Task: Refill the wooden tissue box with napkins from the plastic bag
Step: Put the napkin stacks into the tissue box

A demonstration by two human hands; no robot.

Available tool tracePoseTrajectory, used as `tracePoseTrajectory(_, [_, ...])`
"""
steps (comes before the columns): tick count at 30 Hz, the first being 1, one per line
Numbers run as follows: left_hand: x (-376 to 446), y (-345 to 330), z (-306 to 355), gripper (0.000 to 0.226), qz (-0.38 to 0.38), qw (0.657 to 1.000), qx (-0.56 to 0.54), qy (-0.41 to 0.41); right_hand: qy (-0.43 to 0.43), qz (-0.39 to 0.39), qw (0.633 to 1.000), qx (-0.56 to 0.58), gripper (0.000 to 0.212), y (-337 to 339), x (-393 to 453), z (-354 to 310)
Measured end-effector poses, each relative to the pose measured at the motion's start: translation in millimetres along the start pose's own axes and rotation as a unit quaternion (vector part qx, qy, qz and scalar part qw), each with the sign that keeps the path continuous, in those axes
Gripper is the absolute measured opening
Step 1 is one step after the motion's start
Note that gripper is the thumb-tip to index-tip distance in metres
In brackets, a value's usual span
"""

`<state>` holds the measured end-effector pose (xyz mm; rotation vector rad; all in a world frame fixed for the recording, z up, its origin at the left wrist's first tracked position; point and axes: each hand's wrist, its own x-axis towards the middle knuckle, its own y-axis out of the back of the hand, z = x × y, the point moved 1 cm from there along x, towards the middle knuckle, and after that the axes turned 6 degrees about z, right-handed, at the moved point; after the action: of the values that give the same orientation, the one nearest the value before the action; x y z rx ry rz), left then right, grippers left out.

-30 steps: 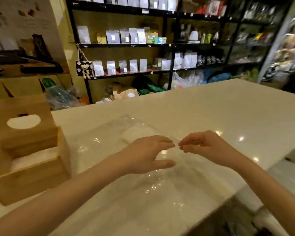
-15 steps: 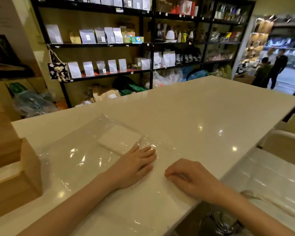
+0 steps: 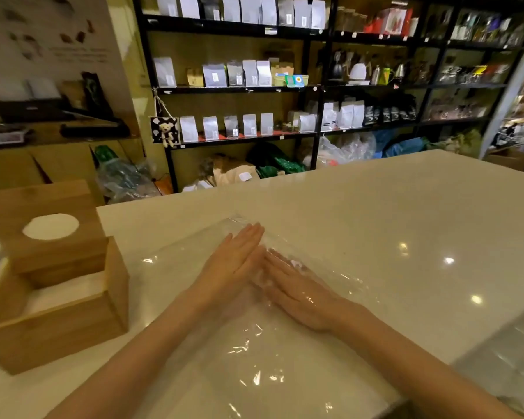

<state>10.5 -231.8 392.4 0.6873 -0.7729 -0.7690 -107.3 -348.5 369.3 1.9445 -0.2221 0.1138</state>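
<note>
— Left hand (image 3: 235, 261)?
— Flat, palm down, fingers straight and together, pointing toward one o'clock. Pressed on top of the clear plastic bag (image 3: 248, 343). Gripping nothing.

— Right hand (image 3: 297, 293)?
— Also spread flat, fingers extended toward eleven o'clock. Looks slid inside the bag, under the film: glossy wrinkles lying across the knuckles. Fingertips meeting the left hand's edge near the middle of the bag. Holding nothing, as far as visible.

— Bag itself?
— Lying flat on the white counter (image 3: 390, 213), running from the near edge at six o'clock up toward twelve. Crinkled, shiny with reflections.

— Napkins?
— Hard to tell inside the bag; pale patch under the hands, blurred by the film. A white stack (image 3: 64, 293) resting in the wooden tissue box (image 3: 61, 325).

— Where is the box?
— At nine o'clock from the hands, on the counter, apart from the bag. Open on top, with the wooden lid (image 3: 47, 225) propped tilted across its far side, oval opening facing up.

— Behind the counter?
— Black shelves (image 3: 239, 89) at twelve o'clock, lined with pouches.
</note>
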Motion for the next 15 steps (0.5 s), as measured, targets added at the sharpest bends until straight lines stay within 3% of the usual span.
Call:
tracePoseTrajectory(3, [1, 4, -34, 0.049, -0.019, 0.993, 0.034, 0.111, 0.009, -0.01, 0.999, -0.045, 0.091, -1, 15, -8])
tracePoseTrajectory(6, [-1, 1, -46, 0.052, -0.038, 0.992, 0.03, 0.12, 0.004, -0.014, 0.996, -0.084, 0.102, -7, 20, -9])
tracePoseTrajectory(9, [0, -6, -49, 0.056, -0.064, 0.991, 0.034, 0.109, -0.004, -0.034, 0.996, -0.086, 0.095, -6, 20, -11])
tracePoseTrajectory(12, [3, -11, -56, 0.045, -0.082, 0.99, 0.061, 0.102, 0.034, 0.045, 0.994, -0.099, 0.072, -9, 21, -8])
tracePoseTrajectory(15, [6, -11, -60, 0.046, -0.086, 0.988, 0.075, 0.103, -0.009, -0.039, 0.996, -0.084, 0.059, -13, 12, -6])
